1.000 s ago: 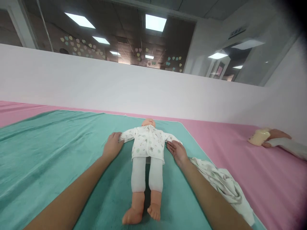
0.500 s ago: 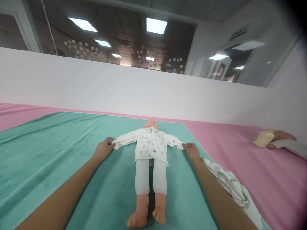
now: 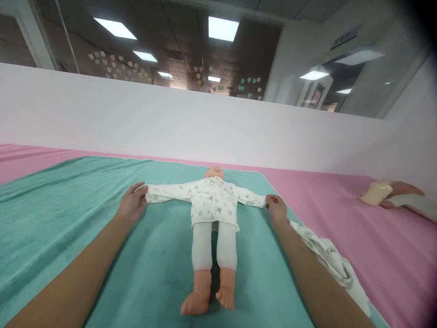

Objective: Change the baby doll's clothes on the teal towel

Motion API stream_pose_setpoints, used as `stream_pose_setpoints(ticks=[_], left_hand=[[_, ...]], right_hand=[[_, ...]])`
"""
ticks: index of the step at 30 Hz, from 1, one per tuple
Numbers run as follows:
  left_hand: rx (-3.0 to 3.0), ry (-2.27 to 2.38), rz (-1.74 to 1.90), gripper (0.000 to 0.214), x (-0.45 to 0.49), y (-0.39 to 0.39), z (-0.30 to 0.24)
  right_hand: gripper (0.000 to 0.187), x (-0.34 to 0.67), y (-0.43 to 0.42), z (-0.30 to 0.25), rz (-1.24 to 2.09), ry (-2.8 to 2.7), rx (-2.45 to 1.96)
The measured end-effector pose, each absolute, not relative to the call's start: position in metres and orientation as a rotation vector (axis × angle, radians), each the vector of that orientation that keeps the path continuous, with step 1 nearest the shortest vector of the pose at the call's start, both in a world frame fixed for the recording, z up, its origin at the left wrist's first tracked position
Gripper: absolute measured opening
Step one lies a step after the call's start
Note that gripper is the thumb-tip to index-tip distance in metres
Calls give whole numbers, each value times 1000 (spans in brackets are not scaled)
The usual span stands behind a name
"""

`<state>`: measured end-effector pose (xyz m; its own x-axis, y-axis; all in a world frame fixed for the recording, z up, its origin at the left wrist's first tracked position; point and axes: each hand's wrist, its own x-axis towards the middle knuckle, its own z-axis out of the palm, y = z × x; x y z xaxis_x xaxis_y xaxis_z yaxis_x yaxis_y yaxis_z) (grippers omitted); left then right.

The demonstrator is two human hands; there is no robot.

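Note:
A baby doll (image 3: 214, 172) lies on its back, head at the far end and bare feet towards me. It wears a white printed baby shirt (image 3: 214, 202), closed at the front, with both sleeves stretched out sideways. My left hand (image 3: 133, 202) pinches the cuff of the sleeve on the left, which is drawn out long and straight. On the other side, the cuff is gripped by the fingers of my right hand (image 3: 277, 209). The doll's own hands do not show. Below the shirt are its white cloth legs (image 3: 202, 246).
Under the doll spreads a green blanket (image 3: 143, 264) over a pink sheet (image 3: 341, 200). A crumpled white printed cloth (image 3: 329, 255) lies beside my right forearm. At the far right rest a pale yellow bottle (image 3: 375, 193) and part of another doll (image 3: 408, 191). A white wall (image 3: 191, 123) stands behind.
My left hand has moved outward to the left, and that sleeve is now stretched longer and straighter. My right hand has shifted slightly outward with its cuff, drawing that sleeve out too.

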<state>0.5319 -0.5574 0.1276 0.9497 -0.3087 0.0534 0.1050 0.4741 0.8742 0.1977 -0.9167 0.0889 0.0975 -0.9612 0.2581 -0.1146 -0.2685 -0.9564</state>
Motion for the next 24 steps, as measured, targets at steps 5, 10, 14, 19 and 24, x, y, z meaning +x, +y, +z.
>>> stream_pose_setpoints(ticks=[5, 10, 14, 19, 24], left_hand=[[1190, -214, -227, 26, 540, -557, 122], [1400, -225, -115, 22, 536, -559, 118], [1827, -473, 227, 25, 530, -559, 115], [2028, -957, 514, 24, 499, -575, 119], [1830, -1456, 363, 27, 431, -593, 131]], right_hand=[[30, 182, -930, 94, -1420, 1235, -1417], [27, 178, -934, 88, -1405, 1323, -1491], [27, 190, -923, 91, -1369, 1268, -1717], [39, 215, -863, 106, -1226, 762, -2075], [61, 231, -782, 121, -751, 244, -2120]])
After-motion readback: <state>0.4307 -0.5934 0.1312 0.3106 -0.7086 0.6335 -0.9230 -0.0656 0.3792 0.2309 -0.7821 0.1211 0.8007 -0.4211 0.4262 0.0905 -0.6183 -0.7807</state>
